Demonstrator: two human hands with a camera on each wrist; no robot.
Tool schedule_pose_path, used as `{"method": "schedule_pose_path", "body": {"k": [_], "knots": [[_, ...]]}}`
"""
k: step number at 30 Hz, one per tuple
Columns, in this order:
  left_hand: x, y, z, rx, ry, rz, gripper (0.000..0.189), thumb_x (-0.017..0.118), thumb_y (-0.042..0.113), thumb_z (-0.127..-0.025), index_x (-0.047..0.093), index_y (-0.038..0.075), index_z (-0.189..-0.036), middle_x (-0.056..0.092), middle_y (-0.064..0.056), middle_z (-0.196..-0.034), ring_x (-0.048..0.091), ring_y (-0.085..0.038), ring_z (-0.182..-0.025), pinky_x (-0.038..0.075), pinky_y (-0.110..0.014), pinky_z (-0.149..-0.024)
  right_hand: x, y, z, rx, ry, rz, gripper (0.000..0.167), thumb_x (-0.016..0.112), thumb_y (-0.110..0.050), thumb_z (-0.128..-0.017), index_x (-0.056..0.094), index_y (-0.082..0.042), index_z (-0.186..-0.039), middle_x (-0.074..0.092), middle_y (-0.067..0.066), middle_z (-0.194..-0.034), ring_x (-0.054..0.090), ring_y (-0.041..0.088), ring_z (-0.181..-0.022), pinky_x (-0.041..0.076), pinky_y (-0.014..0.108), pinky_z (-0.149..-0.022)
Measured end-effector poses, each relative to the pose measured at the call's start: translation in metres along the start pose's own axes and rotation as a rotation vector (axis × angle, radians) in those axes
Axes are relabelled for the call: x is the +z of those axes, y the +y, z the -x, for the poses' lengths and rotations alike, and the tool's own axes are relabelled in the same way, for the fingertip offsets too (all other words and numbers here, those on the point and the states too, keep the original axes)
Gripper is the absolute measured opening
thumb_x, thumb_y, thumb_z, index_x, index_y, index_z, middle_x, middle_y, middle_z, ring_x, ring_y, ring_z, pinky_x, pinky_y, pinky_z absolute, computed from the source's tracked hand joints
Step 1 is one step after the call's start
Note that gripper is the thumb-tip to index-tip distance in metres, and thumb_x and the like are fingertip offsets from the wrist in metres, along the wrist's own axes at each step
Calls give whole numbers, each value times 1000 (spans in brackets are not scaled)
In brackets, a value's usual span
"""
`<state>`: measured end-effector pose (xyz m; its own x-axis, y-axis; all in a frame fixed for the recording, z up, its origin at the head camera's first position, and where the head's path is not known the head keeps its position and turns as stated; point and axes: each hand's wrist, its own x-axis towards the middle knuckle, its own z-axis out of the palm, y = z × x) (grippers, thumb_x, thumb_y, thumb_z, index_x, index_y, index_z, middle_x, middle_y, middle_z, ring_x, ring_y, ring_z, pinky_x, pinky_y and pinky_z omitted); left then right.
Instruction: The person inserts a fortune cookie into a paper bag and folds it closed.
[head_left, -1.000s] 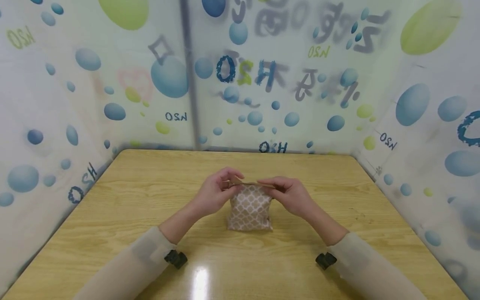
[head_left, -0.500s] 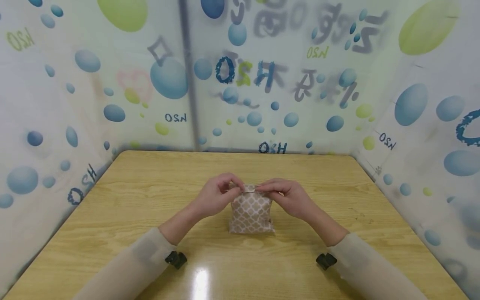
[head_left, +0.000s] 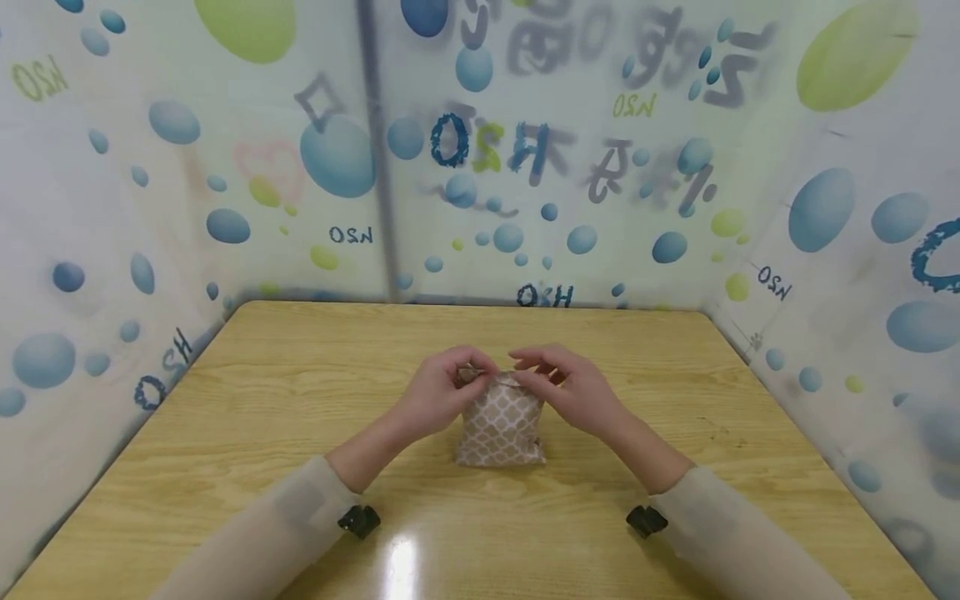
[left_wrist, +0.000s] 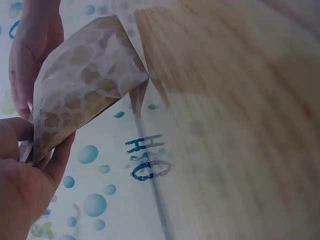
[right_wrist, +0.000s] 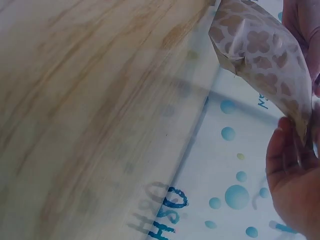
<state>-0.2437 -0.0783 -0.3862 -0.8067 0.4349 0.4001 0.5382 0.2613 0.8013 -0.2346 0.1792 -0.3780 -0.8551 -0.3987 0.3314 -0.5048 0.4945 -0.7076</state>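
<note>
A small tan paper bag (head_left: 501, 425) with a white lattice pattern stands puffed out on the table, its top edge folded over. My left hand (head_left: 435, 393) pinches the top left of that edge, thumb in front and fingers behind. At the top right, my right hand (head_left: 583, 398) has its thumb against the fold, with the index finger raised a little behind it. The left wrist view shows the bag's corner between the left thumb and fingers (left_wrist: 60, 155). In the right wrist view, the right fingertips (right_wrist: 284, 124) meet the bag's edge.
The wooden table (head_left: 300, 350) spreads around the bag on every side. Printed curtains (head_left: 480, 233) with blue and green bubbles hang along its back and sides. Black wrist mounts (head_left: 360, 521) stick out from the cuffs.
The top edge of the bag has been folded over. My left fingers have shifted right along it, and the right index finger has lifted from the fold.
</note>
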Motion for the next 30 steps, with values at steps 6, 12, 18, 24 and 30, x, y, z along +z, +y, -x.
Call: {"method": "schedule_pose_path", "body": {"k": [6,12,18,24,30], "knots": [[1,0,0,-2,7,-38,18,72,5,-104,78,8,-122,79,-8,-111,65,-12,-79,56,-24,-66,5,-4,-3,-25,18,24,18,75,-15,-105,84,-14,-119,81,3,-110,72,7,-90,61,25,-77],[-1,0,1,2,24,-120,12,73,6,-104,82,11,-111,77,-3,-105,62,-12,-83,54,-24,-69,3,-1,-2,5,0,-38,19,76,-14,-104,84,-13,-121,81,5,-110,71,4,-87,60,24,-73],[-3,-1,0,66,12,-146,14,73,3,-103,84,11,-108,77,-3,-104,65,-11,-88,57,-24,-74,2,1,0,-103,53,47,19,76,-6,-101,88,-15,-113,81,2,-99,66,5,-79,56,24,-68],[-10,-10,3,-26,-10,7,15,73,2,-103,82,6,-114,78,-12,-115,78,-26,-106,65,-27,-79,-1,5,1,-91,29,-17,19,75,-4,-101,87,-10,-116,81,7,-100,67,9,-80,56,25,-68],[-15,-10,4,6,36,-40,17,73,-2,-101,85,8,-107,77,-7,-104,77,-23,-102,64,-24,-80,-9,8,3,84,-71,-82,27,71,-19,-107,82,-14,-132,83,8,-117,71,22,-78,64,40,-71]]}}
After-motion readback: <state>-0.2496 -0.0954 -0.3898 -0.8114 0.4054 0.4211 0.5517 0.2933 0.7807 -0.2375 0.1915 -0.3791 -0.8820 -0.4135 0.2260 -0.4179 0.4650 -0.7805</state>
